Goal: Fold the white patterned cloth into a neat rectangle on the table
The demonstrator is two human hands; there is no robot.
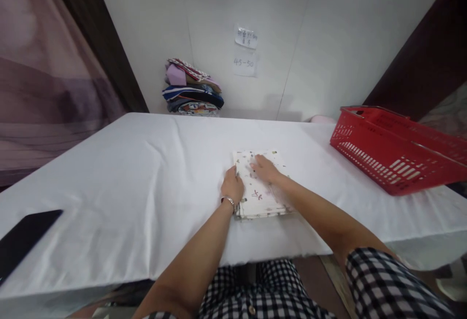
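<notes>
Lying flat near the middle of the white-covered table (pixel 127 173), a little toward the near edge, the folded cloth (pixel 260 192) is a pale, small-printed square with both hands on it. The left hand (pixel 232 186) sits at the cloth's left edge, fingers curled loosely together and knuckles up, touching the fabric's border; whether it pinches the edge cannot be told. A thin bracelet (pixel 229 200) circles that wrist. The right hand (pixel 265 168) rests palm down on the far half of the cloth, fingers spread a little and laid flat on the surface, gripping nothing. Both forearms reach out from the near edge, the left running straight ahead, the right angling in from the near right with a checked sleeve (pixel 386 280) at the elbow. A red basket (pixel 394 149) stands on the table well to the right, a stack of folded clothes (pixel 192 88) lies at the far wall, and a dark flat object (pixel 25 236) lies at the near left.
</notes>
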